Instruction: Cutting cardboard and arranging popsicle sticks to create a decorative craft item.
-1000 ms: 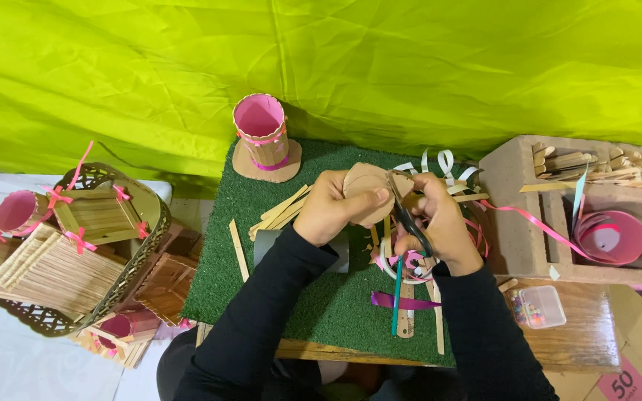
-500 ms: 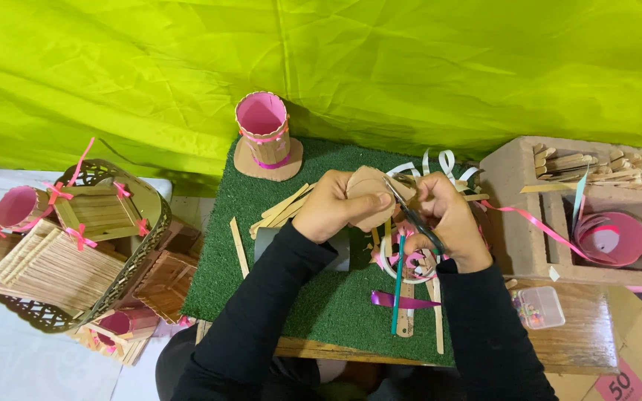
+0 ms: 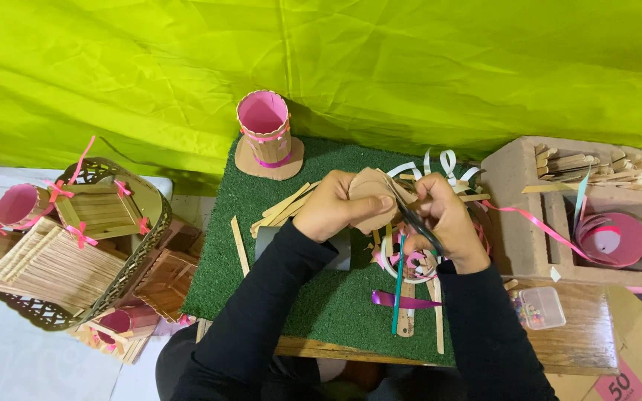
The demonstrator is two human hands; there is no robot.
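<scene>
A mat (image 3: pixel 261 275) lies on the tabletop (image 3: pixel 581 349). A cup (image 3: pixel 264 132) stands at the mat's far edge, sticks (image 3: pixel 280 208) near its middle. A basket (image 3: pixel 76 245) sits left of the mat, a box (image 3: pixel 514 215) right, with a small case (image 3: pixel 538 307) before the box.

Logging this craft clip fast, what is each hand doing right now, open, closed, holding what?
Left hand: closed on the round cardboard piece.
Right hand: closed on the scissors, blades at the cardboard piece's edge.
</scene>
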